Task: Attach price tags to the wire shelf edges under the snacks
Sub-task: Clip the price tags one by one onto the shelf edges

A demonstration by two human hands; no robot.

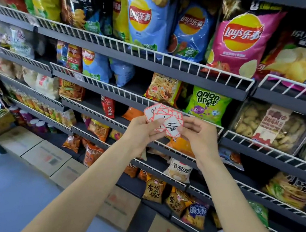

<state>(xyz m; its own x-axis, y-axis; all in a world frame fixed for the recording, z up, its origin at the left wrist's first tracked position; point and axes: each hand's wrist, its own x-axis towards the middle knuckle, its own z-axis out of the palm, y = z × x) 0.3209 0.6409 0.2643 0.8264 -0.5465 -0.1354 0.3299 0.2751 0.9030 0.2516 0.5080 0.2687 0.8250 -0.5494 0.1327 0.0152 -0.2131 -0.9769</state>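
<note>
The left hand [142,129] holds a fanned stack of price tags [162,118] before the wire shelf edge [113,89]; the right hand [197,133] pinches the front tag [173,128]. They look light, thin and bendable, best pinched by an edge.

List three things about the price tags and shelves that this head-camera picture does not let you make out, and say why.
1. Head view: the fan of red-bordered white paper price tags overlaps, so only the front tag's handwriting shows.
2. Head view: the small white label on the white wire shelf edge is too small and blurred to read.
3. Head view: the left hand and right hand hide the tags' lower edges.
</note>
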